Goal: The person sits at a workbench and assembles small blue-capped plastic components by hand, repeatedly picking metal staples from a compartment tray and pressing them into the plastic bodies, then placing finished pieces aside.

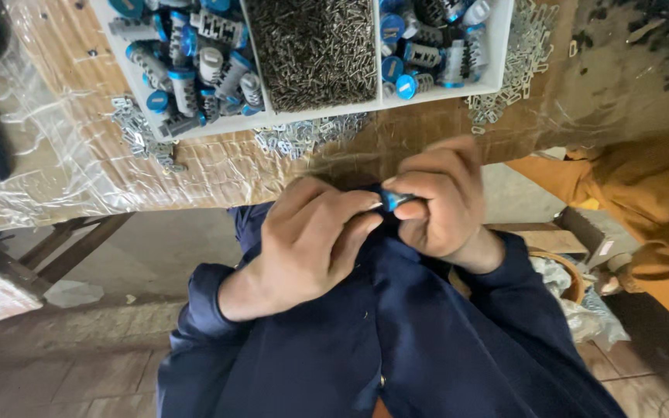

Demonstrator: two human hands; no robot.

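Observation:
Both my hands meet close to my chest, below the table edge. My right hand (437, 197) is closed around a small blue-capped cylinder part (393, 200), whose blue end pokes out between the fingers. My left hand (311, 236) presses its fingertips against the same part from the left. I wear dark blue sleeves. What else sits between my fingers is hidden.
A white divided tray (379, 99) on the plastic-covered wooden table (218, 166) holds blue-capped grey cylinders (187, 66) on both sides and small dark screws (315, 50) in the middle. Loose metal clips (512, 66) lie around it. A person in orange clothing (644, 201) is at right.

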